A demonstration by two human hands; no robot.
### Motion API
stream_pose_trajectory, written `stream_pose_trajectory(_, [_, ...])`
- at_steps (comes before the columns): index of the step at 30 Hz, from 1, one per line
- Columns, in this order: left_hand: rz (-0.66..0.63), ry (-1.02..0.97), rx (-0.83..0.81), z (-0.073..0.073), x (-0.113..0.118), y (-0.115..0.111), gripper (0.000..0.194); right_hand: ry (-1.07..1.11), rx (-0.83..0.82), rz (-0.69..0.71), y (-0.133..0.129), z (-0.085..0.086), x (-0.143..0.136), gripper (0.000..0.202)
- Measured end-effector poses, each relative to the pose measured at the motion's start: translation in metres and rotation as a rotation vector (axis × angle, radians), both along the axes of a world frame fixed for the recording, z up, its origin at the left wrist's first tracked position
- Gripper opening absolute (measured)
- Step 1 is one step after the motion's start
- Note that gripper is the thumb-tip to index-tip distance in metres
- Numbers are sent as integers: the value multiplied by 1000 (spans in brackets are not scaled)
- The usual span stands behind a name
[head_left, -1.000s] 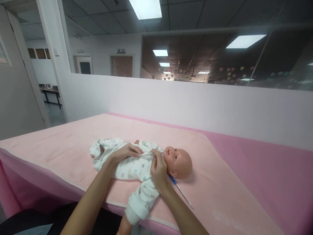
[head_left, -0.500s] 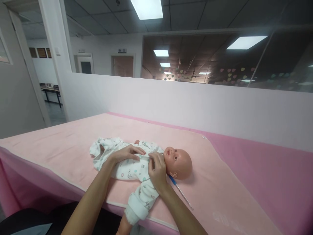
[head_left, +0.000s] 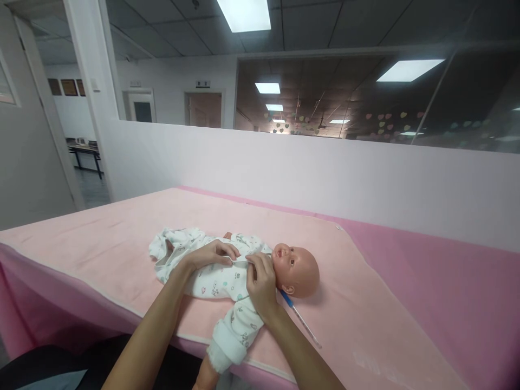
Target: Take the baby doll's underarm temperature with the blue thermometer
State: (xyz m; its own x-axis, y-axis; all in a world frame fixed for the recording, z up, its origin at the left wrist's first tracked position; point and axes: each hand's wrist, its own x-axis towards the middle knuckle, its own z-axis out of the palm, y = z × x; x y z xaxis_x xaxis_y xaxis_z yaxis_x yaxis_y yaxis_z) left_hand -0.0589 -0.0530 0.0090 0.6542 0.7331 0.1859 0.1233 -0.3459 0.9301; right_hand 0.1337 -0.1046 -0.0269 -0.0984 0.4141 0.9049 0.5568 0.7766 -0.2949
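A baby doll (head_left: 298, 271) lies on its back, its head to the right, dressed in a white printed outfit (head_left: 215, 281). My left hand (head_left: 213, 254) rests on the doll's belly, thumb and fingers pinched on the cloth edge at the front. My right hand (head_left: 261, 279) is at the chest near the neck, its fingertips closed on the same front edge. A narrow strip of cloth stretches between the two hands. One sleeved arm of the doll reaches toward the table's front edge.
A thermometer-like stick (head_left: 303, 319) with a blue end lies beside the doll's head. Under everything is a pale pink pad (head_left: 365, 325) over a darker pink cover (head_left: 459, 281). Behind the table stands a white half wall (head_left: 284, 168) with glass above it.
The fingers of my left hand have come down and closed on the front edge of the outfit. My right hand has hardly moved, and the doll lies as before.
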Motion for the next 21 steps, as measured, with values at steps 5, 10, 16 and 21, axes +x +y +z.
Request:
stream_pose_trajectory(5, [14, 3, -16, 0, 1, -1, 14, 4, -9, 2, -1, 1, 0, 22])
stream_pose_trajectory(10, [107, 13, -52, -3, 0, 0, 18, -35, -33, -1, -1, 2, 1, 17])
stream_pose_trajectory(16, [146, 13, -8, -2, 0, 0, 25, -70, -53, -1, -2, 2, 1, 11])
stream_pose_trajectory(21, [-30, 43, -25, 4, 1, -5, 37, -48, -61, -16, -1, 0, 0, 11])
